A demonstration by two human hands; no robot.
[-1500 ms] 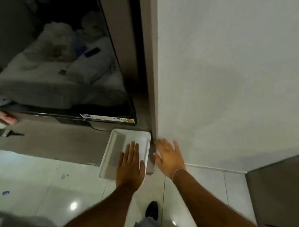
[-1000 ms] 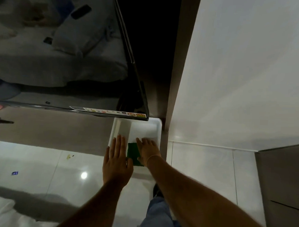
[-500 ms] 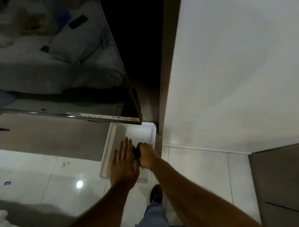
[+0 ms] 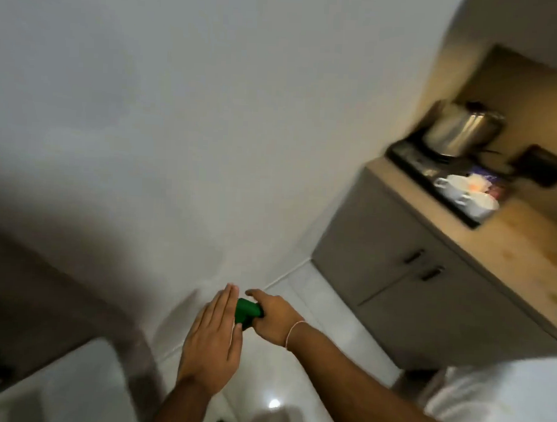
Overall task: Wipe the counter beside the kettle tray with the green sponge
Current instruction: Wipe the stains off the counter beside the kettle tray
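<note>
**A:** What was nearest the camera?

**B:** Two bare forearms reached forward over a glossy white tiled floor (image 4: 298,376). The left hand (image 4: 212,345) was flat and slack, fingers straight and together, gripping nothing. Just to its right, touching its fingertips, sat the green sponge (image 4: 246,311).

**A:** Who held the sponge?

**B:** The right hand (image 4: 274,319), which wore a thin pale thread at the wrist, was curled around the sponge's right side, grasping it. The sponge was squashed a little in that grip and stuck out toward the left hand.

**A:** What lay past the hands?

**B:** Directly beyond them rose a plain white wall (image 4: 178,126). Up and to the right of the right hand, well apart from it, stood a grey cabinet (image 4: 404,289) with two dark door handles, topped by a beige counter (image 4: 524,253).

**A:** And on the counter?

**B:** At its far end lay a black kettle tray (image 4: 410,157) carrying a steel kettle (image 4: 462,129) and white cups (image 4: 466,193), all motion-blurred. Bare counter stretched to the right of the tray. The sponge was far from it, in mid-air above the floor.
</note>
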